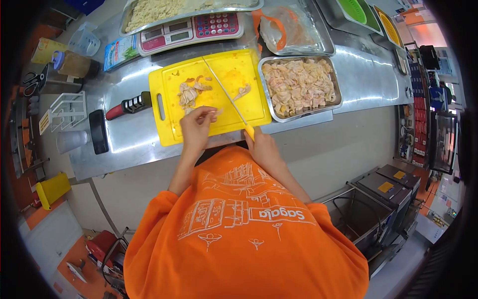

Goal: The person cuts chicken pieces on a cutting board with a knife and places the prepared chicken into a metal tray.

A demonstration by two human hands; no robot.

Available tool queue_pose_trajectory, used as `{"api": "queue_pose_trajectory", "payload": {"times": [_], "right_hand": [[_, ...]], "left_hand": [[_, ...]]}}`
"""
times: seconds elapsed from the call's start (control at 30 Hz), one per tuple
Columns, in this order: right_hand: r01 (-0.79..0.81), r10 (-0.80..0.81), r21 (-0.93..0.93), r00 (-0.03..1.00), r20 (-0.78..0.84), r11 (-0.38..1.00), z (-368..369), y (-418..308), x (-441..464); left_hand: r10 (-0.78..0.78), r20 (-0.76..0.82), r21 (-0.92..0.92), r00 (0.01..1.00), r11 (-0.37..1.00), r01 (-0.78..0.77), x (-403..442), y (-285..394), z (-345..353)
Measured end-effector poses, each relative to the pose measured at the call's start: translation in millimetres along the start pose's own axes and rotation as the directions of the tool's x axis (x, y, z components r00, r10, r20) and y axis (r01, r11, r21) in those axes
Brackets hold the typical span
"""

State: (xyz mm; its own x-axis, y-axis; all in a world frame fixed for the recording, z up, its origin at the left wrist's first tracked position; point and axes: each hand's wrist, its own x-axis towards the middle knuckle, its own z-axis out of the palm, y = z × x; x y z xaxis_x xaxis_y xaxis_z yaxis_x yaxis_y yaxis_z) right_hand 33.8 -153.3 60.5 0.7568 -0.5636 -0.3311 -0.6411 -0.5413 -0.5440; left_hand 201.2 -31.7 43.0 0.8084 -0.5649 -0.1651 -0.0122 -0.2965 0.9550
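Observation:
My right hand (263, 148) is closed around the yellow handle of a long knife (222, 85), whose blade lies slantwise across the yellow cutting board (172, 135). Over the board's near part, my left hand (196, 127) pinches a small piece of pale meat (217, 113) between its fingertips. Just beyond that hand is a small heap of cut meat (188, 94). A single strip of meat (243, 91) lies on the other side of the blade. Right of the board stands a metal tray (283, 118) filled with pale raw meat pieces (298, 84).
A pink-and-white scale (216, 26) stands behind the board, with a tray of crumbly pale food (164, 11) on top. Leftward are a knife sharpener (128, 105), a phone (98, 132) and a plastic cup (72, 141). A plastic bag (294, 31) lies behind the meat tray.

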Motion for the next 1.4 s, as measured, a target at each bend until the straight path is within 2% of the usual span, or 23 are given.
{"api": "queue_pose_trajectory", "payload": {"times": [0.07, 0.1, 0.2, 0.27, 0.3, 0.33, 0.4, 0.47, 0.5, 0.53, 0.6, 0.63, 0.7, 0.73, 0.8, 0.87, 1.0, 1.1, 1.2, 1.23, 1.27, 1.33, 1.4], "right_hand": [[-0.052, 0.051, 0.020, 0.997, 0.054, 0.998, -6, 5, -14], [-0.052, 0.051, 0.018, 0.997, 0.057, 0.998, -6, 10, -20], [-0.053, 0.047, 0.074, 0.996, 0.077, 0.996, -9, 25, -32], [0.037, -0.040, 0.263, 0.999, 0.007, 0.964, -17, 32, -33], [0.039, -0.041, 0.263, 0.999, 0.001, 0.964, -23, 33, -34], [0.048, -0.021, 0.325, 0.996, -0.088, 0.944, -30, 32, -35], [0.057, 0.013, 0.385, 0.984, -0.177, 0.921, -46, 32, -38], [-0.118, 0.188, 0.393, 0.971, -0.145, 0.912, -62, 35, -36], [-0.088, 0.189, 0.442, 0.963, -0.191, 0.893, -61, 45, -35], [-0.088, 0.191, 0.444, 0.962, -0.194, 0.892, -61, 49, -34], [-0.050, 0.223, 0.525, 0.936, -0.272, 0.850, -67, 58, -37], [-0.057, 0.237, 0.521, 0.928, -0.286, 0.851, -73, 62, -41], [-0.094, 0.316, 0.589, 0.905, -0.285, 0.802, -84, 63, -47], [-0.095, 0.321, 0.591, 0.902, -0.289, 0.801, -90, 65, -51], [-0.166, 0.452, 0.693, 0.856, -0.252, 0.701, -104, 71, -58], [-0.155, 0.482, 0.707, 0.827, -0.290, 0.690, -113, 76, -60], [-0.123, 0.469, 0.726, 0.832, -0.296, 0.676, -124, 85, -61], [-0.101, 0.458, 0.727, 0.832, -0.312, 0.679, -123, 80, -57], [-0.080, 0.412, 0.713, 0.858, -0.306, 0.697, -116, 77, -50], [-0.104, 0.381, 0.681, 0.884, -0.271, 0.725, -112, 73, -47], [-0.124, 0.350, 0.646, 0.907, -0.234, 0.754, -107, 68, -42], [-0.129, 0.302, 0.631, 0.937, -0.175, 0.765, -101, 51, -34], [-0.132, 0.250, 0.612, 0.962, -0.111, 0.779, -94, 41, -25]], "left_hand": [[0.050, -0.088, -0.274, 0.995, 0.959, -0.072, 10, -13, -18], [0.047, -0.090, -0.275, 0.995, 0.959, -0.070, 12, -7, -25], [0.024, -0.108, -0.113, 0.994, 0.993, -0.036, 25, 12, -32], [0.107, -0.040, -0.074, 0.993, 0.991, -0.110, 36, 5, -4], [0.178, 0.007, 0.100, 0.984, 0.979, -0.178, 40, 10, 9], [0.182, 0.009, 0.100, 0.983, 0.978, -0.182, 47, 13, 21], [0.441, 0.216, 0.449, 0.871, 0.747, -0.490, 60, 14, 45], [0.494, 0.267, 0.509, 0.827, 0.657, -0.557, 70, 16, 66], [0.537, 0.316, 0.563, 0.782, 0.558, -0.610, 76, 15, 73], [0.539, 0.319, 0.561, 0.780, 0.556, -0.614, 83, 10, 77], [0.323, 0.488, 0.591, 0.811, 0.561, -0.579, 94, 13, 87], [0.333, 0.501, 0.575, 0.799, 0.563, -0.594, 94, 20, 93], [0.165, 0.550, 0.393, 0.819, 0.814, -0.428, 96, 42, 97], [0.167, 0.555, 0.390, 0.815, 0.812, -0.433, 94, 58, 103], [0.359, 0.547, 0.041, 0.756, 0.891, -0.452, 83, 85, 126], [0.545, 0.499, -0.105, 0.673, 0.810, -0.577, 84, 88, 162], [0.580, 0.534, 0.140, 0.615, 0.657, -0.741, 69, 76, 191], [0.586, 0.400, 0.102, 0.704, 0.735, -0.670, 51, 69, 159], [0.530, 0.121, 0.310, 0.840, 0.783, -0.539, 46, 29, 97], [0.515, -0.018, 0.388, 0.857, 0.794, -0.468, 46, 13, 70], [0.564, -0.121, 0.592, 0.817, 0.702, -0.396, 47, 3, 38], [0.377, -0.194, 0.706, 0.906, 0.694, -0.138, 51, -9, -14], [0.315, -0.149, 0.699, 0.937, 0.704, -0.126, 54, -16, -40]]}}
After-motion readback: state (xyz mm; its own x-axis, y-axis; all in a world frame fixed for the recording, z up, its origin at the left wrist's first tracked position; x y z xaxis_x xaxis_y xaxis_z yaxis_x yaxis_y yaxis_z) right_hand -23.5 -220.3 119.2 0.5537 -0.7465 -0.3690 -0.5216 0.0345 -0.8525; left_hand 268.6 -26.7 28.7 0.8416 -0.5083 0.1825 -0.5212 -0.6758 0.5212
